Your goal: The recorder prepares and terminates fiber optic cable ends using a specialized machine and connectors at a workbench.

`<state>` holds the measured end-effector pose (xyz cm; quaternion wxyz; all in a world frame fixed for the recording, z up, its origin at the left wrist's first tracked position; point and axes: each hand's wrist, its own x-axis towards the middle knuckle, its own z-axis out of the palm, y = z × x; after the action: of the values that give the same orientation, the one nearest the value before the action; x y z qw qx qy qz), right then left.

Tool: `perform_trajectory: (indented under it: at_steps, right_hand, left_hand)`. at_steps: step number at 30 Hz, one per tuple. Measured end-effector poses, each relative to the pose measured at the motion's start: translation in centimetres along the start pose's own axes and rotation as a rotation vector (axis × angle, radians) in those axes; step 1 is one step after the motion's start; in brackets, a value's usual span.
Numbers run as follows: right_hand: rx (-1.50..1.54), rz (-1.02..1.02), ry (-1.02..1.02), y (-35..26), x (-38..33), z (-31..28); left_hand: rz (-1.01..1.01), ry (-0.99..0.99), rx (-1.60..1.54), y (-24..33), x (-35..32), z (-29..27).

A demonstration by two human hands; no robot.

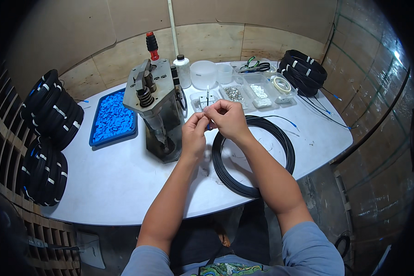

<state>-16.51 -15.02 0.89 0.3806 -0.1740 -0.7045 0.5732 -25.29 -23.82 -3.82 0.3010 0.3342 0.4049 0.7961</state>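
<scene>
Pinching a thin cable end (pixel 208 120), both hands' grip closed (left hand (pixel 194 134), right hand (pixel 227 119)) above glossy black coil (pixel 287 152).

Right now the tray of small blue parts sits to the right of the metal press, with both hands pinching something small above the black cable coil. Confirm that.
Not quite. The head view shows the tray of small blue parts to the left of the metal press. Both hands, left and right, do pinch something small above the black cable coil.

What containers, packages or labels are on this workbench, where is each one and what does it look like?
Blue tray: left of the metal press, shallow, rectangular, full of small blue parts.
Clear plastic boxes: far edge beyond the hands, rectangular, holding small pale parts.
Two translucent cups: far edge, round, whitish.
Small bottle: beside the press, clear with dark cap.
No readable labels, signs or screens are visible.
</scene>
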Motion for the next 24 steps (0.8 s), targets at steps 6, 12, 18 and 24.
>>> perform_trajectory:
  at_steps: [6,12,18,24]
  right_hand:
    - [-0.006,-0.155,-0.048,0.9,0.2,-0.4]
    - [-0.086,-0.264,-0.091,0.6,0.1,-0.1]
    - [0.0,-0.226,-0.109,1.1,0.2,0.1]
    - [0.15,-0.033,-0.163,1.4,0.6,-0.5]
  left_hand:
    - [0.131,0.036,0.124,0.3,-0.1,0.2]
    - [0.21,0.067,0.117,0.5,-0.4,0.3]
    - [0.285,0.107,0.242,0.3,-0.3,0.4]
    - [0.291,0.113,0.286,0.3,-0.4,0.7]
